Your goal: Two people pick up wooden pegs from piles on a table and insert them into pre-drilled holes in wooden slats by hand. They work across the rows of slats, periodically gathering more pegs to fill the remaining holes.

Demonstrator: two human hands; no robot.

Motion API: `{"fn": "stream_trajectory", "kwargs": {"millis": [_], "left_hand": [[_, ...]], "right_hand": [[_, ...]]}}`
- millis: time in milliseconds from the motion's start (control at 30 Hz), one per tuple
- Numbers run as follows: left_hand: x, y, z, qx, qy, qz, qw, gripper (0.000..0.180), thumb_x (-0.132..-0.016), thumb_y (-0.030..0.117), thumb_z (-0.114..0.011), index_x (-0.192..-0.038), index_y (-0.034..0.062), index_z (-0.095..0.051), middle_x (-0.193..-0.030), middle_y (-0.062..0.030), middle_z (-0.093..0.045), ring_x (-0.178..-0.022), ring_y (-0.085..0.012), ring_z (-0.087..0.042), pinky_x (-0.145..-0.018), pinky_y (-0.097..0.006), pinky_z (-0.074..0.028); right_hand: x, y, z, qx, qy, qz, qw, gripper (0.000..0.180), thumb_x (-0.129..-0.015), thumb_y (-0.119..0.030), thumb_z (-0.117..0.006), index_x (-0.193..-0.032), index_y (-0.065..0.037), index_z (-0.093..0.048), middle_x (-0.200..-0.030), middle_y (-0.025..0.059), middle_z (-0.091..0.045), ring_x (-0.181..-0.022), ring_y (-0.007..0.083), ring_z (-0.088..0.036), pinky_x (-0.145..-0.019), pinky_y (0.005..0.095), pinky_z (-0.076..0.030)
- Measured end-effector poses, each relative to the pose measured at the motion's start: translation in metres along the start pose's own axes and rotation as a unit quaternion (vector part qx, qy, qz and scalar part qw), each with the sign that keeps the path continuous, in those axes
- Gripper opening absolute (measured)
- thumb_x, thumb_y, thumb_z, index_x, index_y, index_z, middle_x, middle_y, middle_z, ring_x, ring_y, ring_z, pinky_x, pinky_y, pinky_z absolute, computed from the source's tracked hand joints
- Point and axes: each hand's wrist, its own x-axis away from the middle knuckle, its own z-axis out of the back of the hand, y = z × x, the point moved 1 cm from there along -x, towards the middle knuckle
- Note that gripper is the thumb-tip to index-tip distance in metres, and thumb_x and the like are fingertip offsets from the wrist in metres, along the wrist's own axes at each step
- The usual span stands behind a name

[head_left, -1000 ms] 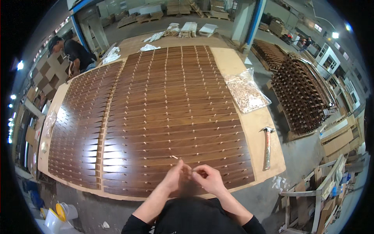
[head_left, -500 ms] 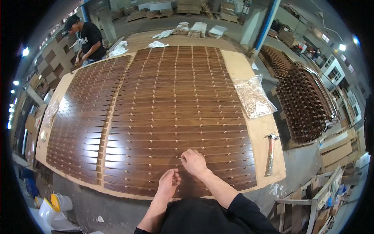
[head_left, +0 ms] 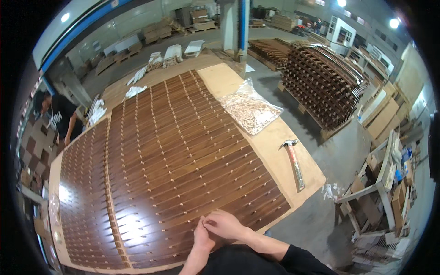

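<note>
My left hand (head_left: 202, 235) is closed, palm turned inward, above the near edge of the dark brown wooden strips (head_left: 188, 146). Against its fingertips, my right hand (head_left: 224, 224) is bent over in a pinch. Whatever lies between the fingers of either hand is too small or hidden to make out. Rows of short pale wooden dowels (head_left: 180, 205) stand up along the strips, spaced in lines across them. The strips lie side by side in two wide blocks, with a pale gap between them, on a light wooden board (head_left: 306, 170).
A claw hammer (head_left: 294, 164) and a clear plastic bag of dowels (head_left: 251, 107) rest on the board's right margin. Another person (head_left: 59, 117) stands at the far left edge. Stacked dark slats (head_left: 321, 85) sit on a pallet beyond; a wooden frame (head_left: 380, 183) stands at right.
My hands, apart before, have come together, the right one moving to the left one's fingertips. The view has swung to the right, so the board appears tilted.
</note>
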Motion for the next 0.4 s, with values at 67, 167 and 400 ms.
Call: {"fn": "stream_trajectory", "kwargs": {"millis": [67,167,400], "left_hand": [[-0.002,0.001,-0.023,-0.055,0.045,0.008,0.997,0.038,-0.112,0.043,-0.042,-0.104,0.0151,-0.066,-0.095,-0.0040,-0.068,-0.093,-0.0209,-0.066,-0.080,-0.039,-0.054],[-0.040,0.012,-0.001,-0.021,-0.198,0.059,0.978,0.037,-0.112,0.042,-0.044,-0.093,0.0146,-0.059,-0.076,-0.0008,-0.058,-0.065,-0.0155,-0.057,-0.054,-0.031,-0.044],[-0.089,0.076,-0.130,-0.318,-0.097,-0.021,0.943,0.033,-0.111,0.040,-0.049,-0.094,0.0119,-0.053,-0.065,-0.0004,-0.049,-0.050,-0.0123,-0.045,-0.042,-0.028,-0.031]], "right_hand": [[0.011,0.009,0.022,-0.153,0.063,-0.064,0.984,0.019,-0.094,-0.024,-0.073,-0.106,-0.009,-0.074,-0.099,0.0132,-0.072,-0.096,0.0332,-0.071,-0.084,0.0411,-0.057],[0.030,0.037,0.061,-0.140,0.179,-0.127,0.966,0.019,-0.094,-0.023,-0.074,-0.106,-0.008,-0.075,-0.098,0.0141,-0.073,-0.091,0.0301,-0.073,-0.079,0.0368,-0.057],[0.076,0.129,0.179,-0.021,0.396,-0.220,0.891,0.017,-0.093,-0.013,-0.074,-0.104,-0.001,-0.076,-0.098,0.0156,-0.075,-0.091,0.0278,-0.073,-0.083,0.0381,-0.058]]}}
